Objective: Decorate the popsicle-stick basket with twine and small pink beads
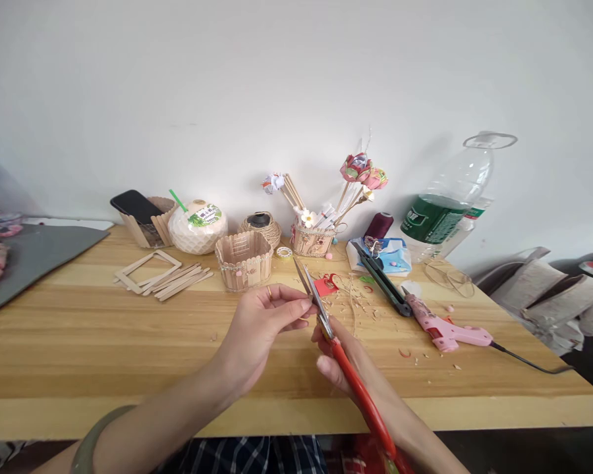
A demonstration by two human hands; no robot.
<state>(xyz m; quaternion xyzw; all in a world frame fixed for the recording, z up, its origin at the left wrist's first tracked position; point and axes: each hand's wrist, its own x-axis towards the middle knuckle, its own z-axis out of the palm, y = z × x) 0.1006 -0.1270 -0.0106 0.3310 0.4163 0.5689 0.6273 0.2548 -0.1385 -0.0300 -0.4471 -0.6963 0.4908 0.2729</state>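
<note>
My right hand is closed around a pair of scissors with red handles. Its blades point up and away from me and stand slightly apart. Beside them, my left hand has thumb and fingers pinched together close to the blades. Whatever lies in that pinch is too small or hidden to name. Just behind the blades, a piece of red paper and curled red scraps rest on the table. A small wooden-stick basket stands beyond my left hand.
On the wooden table, a pink glue gun and a green utility knife lie right. Craft sticks, a white coconut, twine and a flower pot stand farther back. A large bottle is back right.
</note>
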